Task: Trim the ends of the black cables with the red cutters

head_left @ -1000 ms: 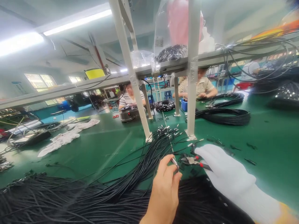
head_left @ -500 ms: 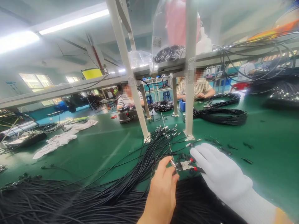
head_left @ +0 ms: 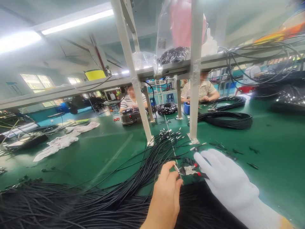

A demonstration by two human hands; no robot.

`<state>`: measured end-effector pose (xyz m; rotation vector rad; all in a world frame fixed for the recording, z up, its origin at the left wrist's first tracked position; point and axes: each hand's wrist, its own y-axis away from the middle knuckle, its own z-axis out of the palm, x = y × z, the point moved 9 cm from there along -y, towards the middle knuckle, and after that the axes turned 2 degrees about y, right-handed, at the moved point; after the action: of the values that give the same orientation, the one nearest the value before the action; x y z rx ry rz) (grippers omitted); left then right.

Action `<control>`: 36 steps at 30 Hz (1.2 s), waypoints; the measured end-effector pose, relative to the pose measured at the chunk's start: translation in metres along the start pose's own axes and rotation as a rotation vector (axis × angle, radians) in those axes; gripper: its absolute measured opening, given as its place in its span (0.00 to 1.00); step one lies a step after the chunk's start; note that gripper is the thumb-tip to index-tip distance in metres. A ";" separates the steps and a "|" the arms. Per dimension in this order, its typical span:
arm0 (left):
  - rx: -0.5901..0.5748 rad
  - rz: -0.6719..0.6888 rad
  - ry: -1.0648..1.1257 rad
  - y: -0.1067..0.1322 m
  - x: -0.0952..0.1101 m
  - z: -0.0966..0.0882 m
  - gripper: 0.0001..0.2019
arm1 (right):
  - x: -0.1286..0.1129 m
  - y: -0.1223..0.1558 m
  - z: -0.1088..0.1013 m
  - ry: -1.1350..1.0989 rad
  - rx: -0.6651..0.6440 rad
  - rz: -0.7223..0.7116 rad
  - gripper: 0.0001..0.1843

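My bare left hand [head_left: 165, 192] pinches a small cable connector [head_left: 176, 167] with a shiny metal end between thumb and fingers. My right hand [head_left: 227, 179], in a white knitted glove, is closed around diagonal cutters [head_left: 190, 170] with red and black handles. The cutters' jaws point left and meet the connector by my left fingertips; whether they touch it I cannot tell. Beyond my left hand runs a bundle of thin black cables [head_left: 143, 171], whose light-tipped ends lie fanned out by the rack post. Small black scraps [head_left: 252, 166] lie on the green table past my glove.
A dense heap of black cables [head_left: 59, 203] covers the near edge. Two white posts [head_left: 194, 105] of a shelf rack stand on the green table [head_left: 100, 149]. Coiled cables [head_left: 228, 120] lie behind, a white cloth [head_left: 59, 143] at left. Two people [head_left: 199, 90] sit across the table.
The view has shifted very slightly. Both hands keep nearly the same place, with the cutters' jaws still at the connector.
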<state>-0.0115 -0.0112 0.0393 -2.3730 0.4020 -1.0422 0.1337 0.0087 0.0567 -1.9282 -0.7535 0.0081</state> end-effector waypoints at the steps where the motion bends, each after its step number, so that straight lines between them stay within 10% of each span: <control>1: 0.004 -0.003 0.008 0.001 -0.001 0.001 0.12 | -0.001 0.000 0.000 0.012 0.003 0.002 0.19; 36: -0.006 0.015 -0.062 -0.002 0.001 -0.009 0.12 | 0.001 0.008 0.022 -0.087 -0.084 0.058 0.21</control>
<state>-0.0174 -0.0132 0.0464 -2.3970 0.4005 -0.9597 0.1314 0.0244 0.0401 -2.0403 -0.7665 0.0980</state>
